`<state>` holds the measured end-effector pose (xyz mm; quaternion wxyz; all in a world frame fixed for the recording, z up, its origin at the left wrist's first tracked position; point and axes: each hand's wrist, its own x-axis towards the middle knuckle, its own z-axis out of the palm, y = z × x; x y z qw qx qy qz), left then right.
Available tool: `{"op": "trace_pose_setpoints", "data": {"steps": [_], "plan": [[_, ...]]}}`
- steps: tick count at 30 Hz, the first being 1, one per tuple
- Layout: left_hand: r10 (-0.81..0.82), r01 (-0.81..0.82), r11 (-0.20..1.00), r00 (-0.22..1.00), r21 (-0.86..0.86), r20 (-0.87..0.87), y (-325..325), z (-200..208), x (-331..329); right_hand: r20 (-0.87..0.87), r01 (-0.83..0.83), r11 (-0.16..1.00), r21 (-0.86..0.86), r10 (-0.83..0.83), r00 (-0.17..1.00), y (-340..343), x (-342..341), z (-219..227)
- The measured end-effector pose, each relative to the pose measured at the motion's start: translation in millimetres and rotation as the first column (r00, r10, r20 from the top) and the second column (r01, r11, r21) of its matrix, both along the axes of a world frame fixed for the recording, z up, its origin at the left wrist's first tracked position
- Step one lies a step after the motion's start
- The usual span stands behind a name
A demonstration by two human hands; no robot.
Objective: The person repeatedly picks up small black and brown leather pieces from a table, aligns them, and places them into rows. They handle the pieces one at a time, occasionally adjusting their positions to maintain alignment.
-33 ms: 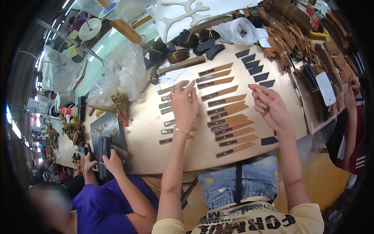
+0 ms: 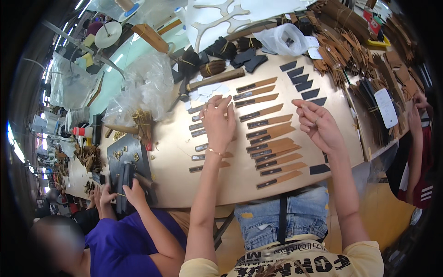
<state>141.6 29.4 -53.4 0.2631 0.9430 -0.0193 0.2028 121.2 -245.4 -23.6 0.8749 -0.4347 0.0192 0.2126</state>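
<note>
My left hand point(image 2: 219, 122) hovers over the table between two columns of leather strips, its bent fingers apart and nothing visible in them. It partly covers the left column, where a short dark-faced strip point(image 2: 198, 132) shows beside the wrist. My right hand point(image 2: 318, 127) is raised right of the middle column, thumb and fingertips pinched together; whatever they hold is too small to make out. Between my hands lie several brown leather strips point(image 2: 267, 112) with dark patches at their left ends, some overlapping. Black slanted leather pieces point(image 2: 303, 86) form a row beyond my right hand.
A hammer point(image 2: 217, 79) and white paper scraps point(image 2: 210, 91) lie beyond my left hand. Clear plastic bags point(image 2: 147, 83) crowd the far left. Bundled brown strips point(image 2: 330, 53) fill the far right. On the left, a co-worker's hands point(image 2: 134, 191) handle a dark block point(image 2: 123, 184).
The view has shifted very slightly. On the left, the co-worker's hands and the dark block have moved a little. My own hands keep nearly the same pose.
</note>
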Motion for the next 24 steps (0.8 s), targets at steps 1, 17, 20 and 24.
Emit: {"op": "trace_pose_setpoints", "data": {"steps": [1,17,20,24], "plan": [[0.002,-0.002,1.0,1.0,0.028,-0.015,5.3,-8.7,11.6,0.001,-0.027,1.0,-0.004,0.027,1.0,3.4,10.2,2.8],[-0.134,0.066,0.94,0.974,-0.335,-0.183,14.3,-3.9,33.3,0.236,-0.068,0.542,-0.837,0.471,0.85,91.1,97.6,-11.2],[-0.204,0.024,0.839,0.94,-0.543,-0.273,15.8,1.2,31.7,0.279,-0.024,0.495,-0.869,0.529,0.802,93.9,93.2,-10.7],[-0.272,0.001,0.73,0.918,-0.684,-0.289,13.3,1.4,32.4,0.335,0.045,0.467,-0.883,0.561,0.757,96.5,85.3,-5.7]]}}
